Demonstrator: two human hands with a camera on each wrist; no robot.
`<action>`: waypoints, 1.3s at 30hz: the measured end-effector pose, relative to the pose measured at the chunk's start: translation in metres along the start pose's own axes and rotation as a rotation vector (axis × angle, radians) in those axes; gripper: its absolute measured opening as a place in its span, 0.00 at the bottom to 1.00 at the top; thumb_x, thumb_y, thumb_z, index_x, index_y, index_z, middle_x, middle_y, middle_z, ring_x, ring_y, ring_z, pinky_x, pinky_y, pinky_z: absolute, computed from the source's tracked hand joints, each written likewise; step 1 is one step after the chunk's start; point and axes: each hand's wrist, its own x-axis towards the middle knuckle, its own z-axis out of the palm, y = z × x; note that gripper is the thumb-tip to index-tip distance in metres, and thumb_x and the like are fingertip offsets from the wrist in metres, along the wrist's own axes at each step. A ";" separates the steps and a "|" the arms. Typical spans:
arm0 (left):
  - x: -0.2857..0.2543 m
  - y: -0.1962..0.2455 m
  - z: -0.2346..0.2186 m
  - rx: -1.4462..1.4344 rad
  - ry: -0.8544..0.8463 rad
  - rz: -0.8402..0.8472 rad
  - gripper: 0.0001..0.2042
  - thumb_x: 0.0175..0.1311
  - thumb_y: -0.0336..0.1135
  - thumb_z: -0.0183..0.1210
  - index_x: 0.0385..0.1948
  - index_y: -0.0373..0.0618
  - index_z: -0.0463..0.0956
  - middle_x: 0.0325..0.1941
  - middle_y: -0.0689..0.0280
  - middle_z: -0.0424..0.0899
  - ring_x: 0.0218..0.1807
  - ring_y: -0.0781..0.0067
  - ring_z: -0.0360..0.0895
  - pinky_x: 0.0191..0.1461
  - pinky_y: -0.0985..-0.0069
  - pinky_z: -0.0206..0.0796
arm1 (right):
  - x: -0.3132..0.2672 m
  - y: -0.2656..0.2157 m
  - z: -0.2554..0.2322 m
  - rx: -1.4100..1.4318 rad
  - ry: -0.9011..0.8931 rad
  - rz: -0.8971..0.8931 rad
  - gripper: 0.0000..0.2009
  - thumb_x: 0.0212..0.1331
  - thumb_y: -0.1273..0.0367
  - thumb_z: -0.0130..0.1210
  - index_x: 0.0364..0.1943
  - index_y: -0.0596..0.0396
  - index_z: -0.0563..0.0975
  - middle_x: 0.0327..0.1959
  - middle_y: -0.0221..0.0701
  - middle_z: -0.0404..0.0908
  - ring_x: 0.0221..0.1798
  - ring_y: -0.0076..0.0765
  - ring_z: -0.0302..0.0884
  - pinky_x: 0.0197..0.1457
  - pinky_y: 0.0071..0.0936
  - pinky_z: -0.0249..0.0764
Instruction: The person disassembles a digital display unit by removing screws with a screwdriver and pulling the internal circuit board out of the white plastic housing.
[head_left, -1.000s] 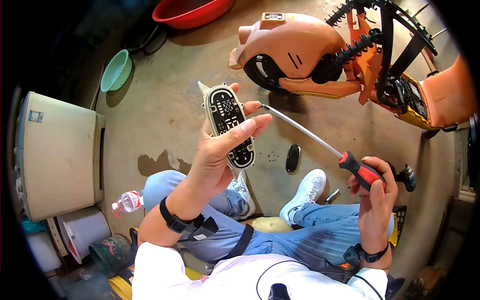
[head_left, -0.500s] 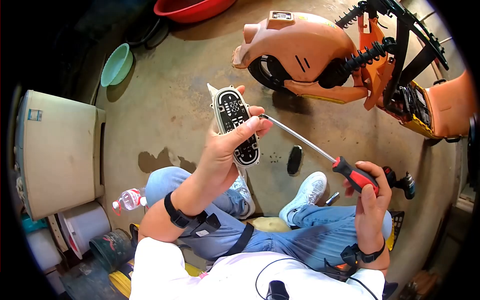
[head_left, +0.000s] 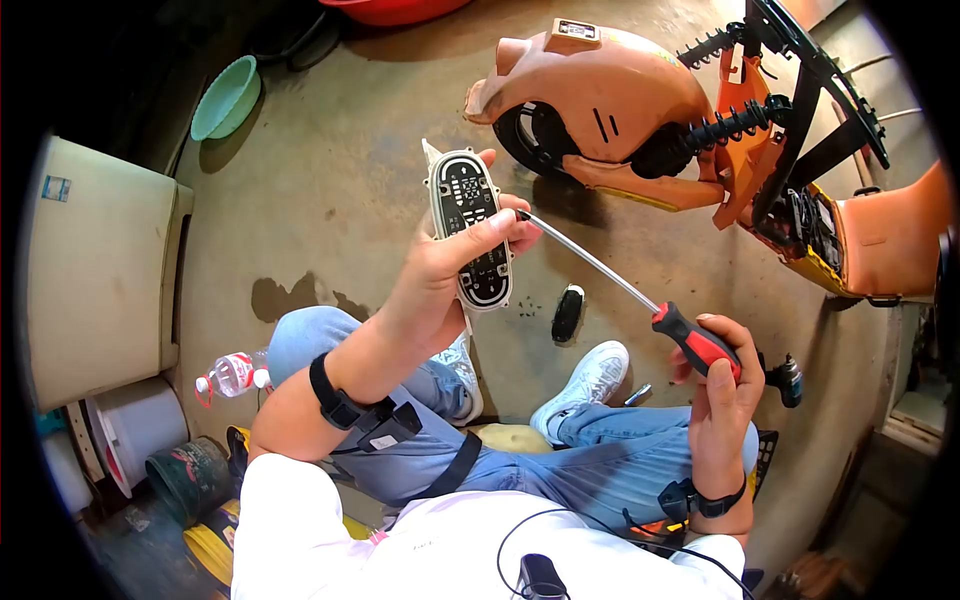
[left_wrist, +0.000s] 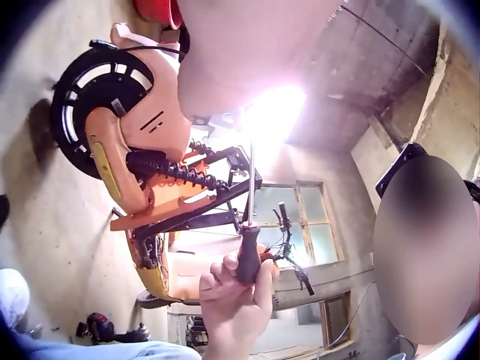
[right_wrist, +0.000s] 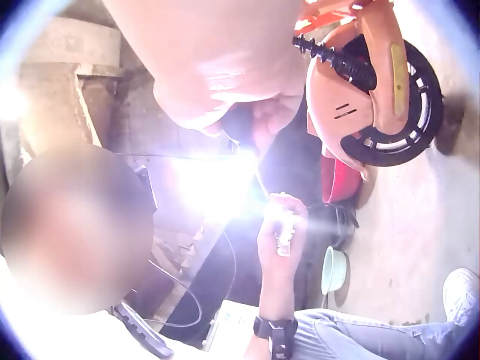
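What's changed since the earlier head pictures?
The screwdriver and right hand have come slightly closer to the display panel; the screwdriver's tip sits nearer the left thumb's tip. The head view has shifted. Nothing taken or let go: the left hand holds the panel, the right the screwdriver.

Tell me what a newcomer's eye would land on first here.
Probably the orange scooter, its coil springs exposed, at the head view's upper right. Close second: the oval display panel held in the left hand, with the red-and-black screwdriver in the right hand angled toward it.
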 end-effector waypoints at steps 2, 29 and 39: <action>0.000 0.000 -0.001 -0.035 -0.046 -0.021 0.37 0.65 0.34 0.62 0.72 0.45 0.50 0.50 0.61 0.78 0.49 0.71 0.80 0.57 0.71 0.70 | -0.001 0.001 0.000 0.000 0.009 -0.008 0.27 0.65 0.51 0.57 0.53 0.63 0.74 0.40 0.37 0.80 0.39 0.28 0.80 0.40 0.24 0.74; -0.006 0.002 -0.011 -0.093 -0.158 -0.049 0.36 0.65 0.33 0.62 0.72 0.45 0.50 0.45 0.65 0.77 0.45 0.70 0.80 0.55 0.71 0.72 | -0.002 0.005 0.006 0.003 0.005 -0.058 0.25 0.66 0.53 0.56 0.54 0.64 0.73 0.40 0.37 0.80 0.41 0.30 0.81 0.40 0.25 0.74; -0.006 0.005 -0.015 -0.122 -0.147 0.001 0.35 0.64 0.30 0.59 0.71 0.45 0.50 0.45 0.64 0.76 0.44 0.73 0.77 0.56 0.70 0.69 | -0.003 0.003 0.007 -0.004 0.008 -0.061 0.25 0.65 0.54 0.57 0.53 0.64 0.73 0.40 0.37 0.80 0.40 0.31 0.81 0.40 0.25 0.74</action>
